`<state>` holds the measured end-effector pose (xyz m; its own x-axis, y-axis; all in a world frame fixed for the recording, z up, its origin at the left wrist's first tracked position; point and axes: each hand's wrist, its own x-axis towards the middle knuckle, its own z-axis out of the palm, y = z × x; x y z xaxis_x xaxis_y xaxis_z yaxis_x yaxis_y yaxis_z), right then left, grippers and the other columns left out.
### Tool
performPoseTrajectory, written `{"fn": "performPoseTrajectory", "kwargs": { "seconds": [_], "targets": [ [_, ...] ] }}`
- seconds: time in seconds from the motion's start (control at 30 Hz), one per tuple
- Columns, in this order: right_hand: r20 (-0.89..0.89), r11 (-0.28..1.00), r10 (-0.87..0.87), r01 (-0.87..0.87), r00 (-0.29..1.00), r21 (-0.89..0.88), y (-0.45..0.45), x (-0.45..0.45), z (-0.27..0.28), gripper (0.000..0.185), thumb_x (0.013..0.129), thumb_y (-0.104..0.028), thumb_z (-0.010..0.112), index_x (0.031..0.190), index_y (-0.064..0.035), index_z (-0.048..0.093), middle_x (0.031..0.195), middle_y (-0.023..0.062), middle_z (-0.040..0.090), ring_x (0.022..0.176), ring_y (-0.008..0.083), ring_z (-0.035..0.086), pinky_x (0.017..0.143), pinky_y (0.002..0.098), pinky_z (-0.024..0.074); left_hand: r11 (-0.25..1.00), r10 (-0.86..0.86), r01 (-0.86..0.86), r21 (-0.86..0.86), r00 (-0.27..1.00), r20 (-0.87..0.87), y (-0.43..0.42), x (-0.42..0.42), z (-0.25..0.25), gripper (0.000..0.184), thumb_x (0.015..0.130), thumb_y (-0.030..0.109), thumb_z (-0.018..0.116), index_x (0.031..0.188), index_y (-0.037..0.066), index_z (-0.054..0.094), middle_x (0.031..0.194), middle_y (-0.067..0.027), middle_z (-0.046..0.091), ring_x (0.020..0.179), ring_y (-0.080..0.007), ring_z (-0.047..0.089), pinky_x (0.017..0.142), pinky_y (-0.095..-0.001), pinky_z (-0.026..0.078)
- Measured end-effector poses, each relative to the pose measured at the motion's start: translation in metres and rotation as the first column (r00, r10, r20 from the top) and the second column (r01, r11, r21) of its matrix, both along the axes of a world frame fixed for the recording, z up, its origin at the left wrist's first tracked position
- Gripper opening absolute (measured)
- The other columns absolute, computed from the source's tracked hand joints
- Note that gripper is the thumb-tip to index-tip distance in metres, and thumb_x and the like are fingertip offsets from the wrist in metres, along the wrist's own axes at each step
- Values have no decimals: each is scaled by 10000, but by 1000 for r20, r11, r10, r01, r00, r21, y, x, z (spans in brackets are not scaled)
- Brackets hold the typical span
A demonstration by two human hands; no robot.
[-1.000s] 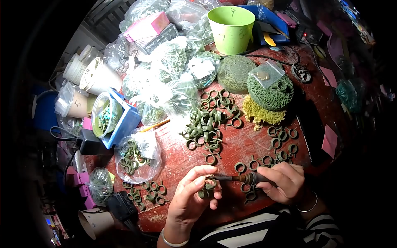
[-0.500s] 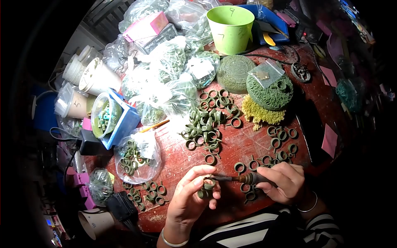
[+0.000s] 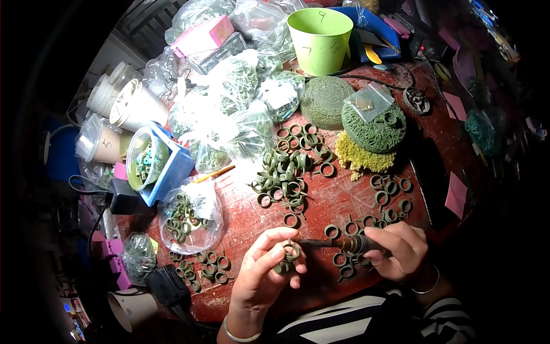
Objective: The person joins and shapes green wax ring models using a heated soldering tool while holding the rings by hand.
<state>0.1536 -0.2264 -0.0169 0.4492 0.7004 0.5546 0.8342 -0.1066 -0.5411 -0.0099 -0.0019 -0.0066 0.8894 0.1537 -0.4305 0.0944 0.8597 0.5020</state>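
My left hand [image 3: 268,264] is closed on a few green rings [image 3: 290,252] near the front edge of the red table [image 3: 240,215]. My right hand [image 3: 398,249] grips the dark handle of a thin-tipped tool [image 3: 344,244], whose tip points left, just beside the rings. Loose green rings lie around my right hand. Ahead of my left hand sits a heap of similar rings [image 3: 283,172], with a single ring [image 3: 291,221] closest to my fingers.
An open plastic bag [image 3: 192,221] with rings lies left. Farther back are filled bags [image 3: 235,126], a green bucket [image 3: 319,43], round textured green blocks [image 3: 375,126] and a yellow sponge-like piece [image 3: 364,157]. A clear tub [image 3: 148,160] leans against a blue tray [image 3: 177,172].
My right hand has shifted slightly right with the tool, drawing its tip back from the rings. The rings in my left hand have turned a little.
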Motion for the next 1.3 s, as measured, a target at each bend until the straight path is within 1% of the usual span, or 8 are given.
{"fn": "performPoseTrajectory", "kwargs": {
  "seconds": [0.17,0.3,0.4,0.57,0.63,0.77,1.13,1.3],
  "targets": [
    [28,1000,-19,19,999,-19,-2,1,0,374,893,-247,785,1171,-17,687,824,67,622,607,189,639,508,296,536,992,43,-34,125,997,-64,-4,-3,6,440,941,110,671,1315,-42,495,1060,-172,646,854,-233,662,567,-286,565],
    [21,999,-25,26,999,-32,-1,-1,1,366,910,-260,770,1167,-17,676,839,75,634,619,198,647,518,304,540,976,93,-76,205,993,-74,-4,-17,8,358,913,-31,696,1245,-14,564,1033,-106,659,917,-196,703,675,-282,605],
    [10,999,-29,30,1000,-36,0,-2,1,346,929,-277,750,1151,-20,682,834,91,647,631,220,659,525,316,536,811,272,-166,562,956,-111,-8,-28,6,366,861,-113,697,1191,-29,563,1032,-133,651,874,-195,693,668,-279,604],
    [22,999,-34,35,999,-39,2,-4,-2,350,947,-299,727,1133,-5,692,829,103,647,629,237,648,531,332,519,667,364,-183,722,926,-102,-2,-50,-10,324,867,-145,696,1137,-9,580,1093,-73,602,939,-117,657,768,-240,603],
    [4,998,-30,30,1000,-47,4,-6,-3,351,950,-304,723,1130,-4,693,829,105,645,625,233,640,531,327,510,458,402,-214,863,915,13,-2,-56,-19,330,867,-162,670,1141,-18,556,1102,-95,590,931,-146,662,775,-258,585],
    [24,997,-20,22,1000,-69,5,-5,-1,347,946,-283,728,1143,-2,685,838,113,646,626,228,638,539,317,509,374,401,-176,911,916,13,-1,-60,-21,333,851,-180,671,1122,-24,556,1108,-91,556,941,-144,650,798,-271,591],
    [-56,993,88,-92,995,-72,10,-9,4,343,914,-216,763,1162,3,674,836,118,654,627,232,643,533,331,515,442,261,-176,880,963,62,-10,-43,-19,342,825,-155,704,1120,-23,594,1128,-103,565,959,-165,647,842,-282,578],
    [-44,985,-148,143,988,-102,9,-3,17,315,875,-96,784,1158,0,682,874,128,662,682,261,670,577,327,530,396,240,-136,908,970,41,-10,-40,-26,340,810,-159,709,1106,-28,604,1130,-103,571,964,-163,632,805,-281,589]
  ]
}}
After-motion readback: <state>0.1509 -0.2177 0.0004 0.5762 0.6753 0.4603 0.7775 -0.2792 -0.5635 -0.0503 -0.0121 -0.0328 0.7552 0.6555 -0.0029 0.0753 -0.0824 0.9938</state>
